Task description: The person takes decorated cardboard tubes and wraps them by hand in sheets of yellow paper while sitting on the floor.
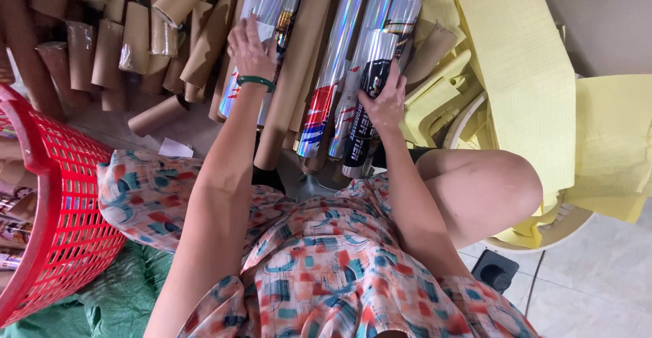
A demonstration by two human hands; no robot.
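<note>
The left hand (250,47) rests flat, fingers spread, on a holographic foil tube (261,36) among brown cardboard tubes (139,36). The right hand (386,100) closes its grip around a black-printed foil tube (367,107).

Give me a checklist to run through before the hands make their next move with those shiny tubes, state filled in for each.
1. Right hand has a grip on the black-printed shiny tube: ok.
2. Left hand rests on a silver tube; closed around it: cannot tell.
3. Other shiny tubes lie side by side between the hands: ok.
4. Plain brown cardboard tubes stacked apart on the left: ok.
5. Red basket within reach at the left: ok.
6. Yellow paper sheets lie neatly: not ok, heaped loosely.
</note>
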